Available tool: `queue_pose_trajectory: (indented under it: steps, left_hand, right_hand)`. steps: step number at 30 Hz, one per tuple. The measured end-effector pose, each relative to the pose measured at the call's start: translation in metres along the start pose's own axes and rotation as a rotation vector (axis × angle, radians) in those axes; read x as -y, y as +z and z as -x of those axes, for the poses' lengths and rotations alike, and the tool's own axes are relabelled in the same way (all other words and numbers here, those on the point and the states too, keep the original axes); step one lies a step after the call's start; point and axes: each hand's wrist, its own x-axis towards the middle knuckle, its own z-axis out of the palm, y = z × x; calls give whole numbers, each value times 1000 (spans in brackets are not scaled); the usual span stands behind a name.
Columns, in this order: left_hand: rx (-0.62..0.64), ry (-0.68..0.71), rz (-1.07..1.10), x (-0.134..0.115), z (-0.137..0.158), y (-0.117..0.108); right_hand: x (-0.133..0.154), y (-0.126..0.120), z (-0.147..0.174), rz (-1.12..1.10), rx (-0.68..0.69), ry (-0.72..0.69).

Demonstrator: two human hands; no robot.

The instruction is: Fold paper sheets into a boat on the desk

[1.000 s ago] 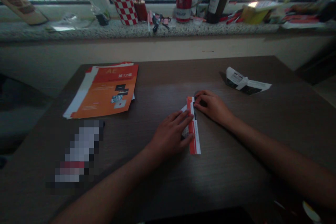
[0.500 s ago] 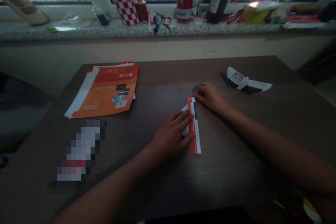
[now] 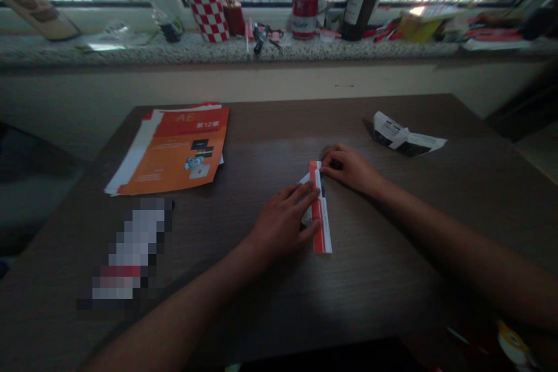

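A folded paper [image 3: 324,239], red and white with printing, lies as a narrow strip on the table. A white corner of it sticks out to the left at the far end. My left hand [image 3: 284,220] rests flat on the strip, its fingers spread and pressing it down from the left. At the strip's far right corner, my right hand [image 3: 346,167] is closed, thumb and index finger pinched at the paper's edge. Its other fingers are curled in. Further back on the right stands a second folded paper [image 3: 407,136], black and white, bent into a wing-like shape.
Orange printed booklets [image 3: 174,154] lie stacked at the back left of the brown table [image 3: 270,128]. Nearer me is a pixelated flat object [image 3: 135,250]. Along the granite windowsill [image 3: 131,52] stand a checkered red-and-white container [image 3: 204,6], a red can [image 3: 305,11] and a dark bottle [image 3: 364,0].
My right hand has moved slightly nearer and its fingertips now meet the paper's far corner. My left hand stays on the strip. The whole view has shifted a little.
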Motion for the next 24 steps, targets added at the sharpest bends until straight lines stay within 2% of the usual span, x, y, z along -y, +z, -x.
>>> queue_pose_trajectory:
  steps: [14,24]
  left_hand:
    - [10,0,4,1,0,-1]
    - [19,6,-20,2,-1,0]
  right_hand:
    - [-2,3,4,-7,-22,0]
    - [1,6,17,-25,-5,-8]
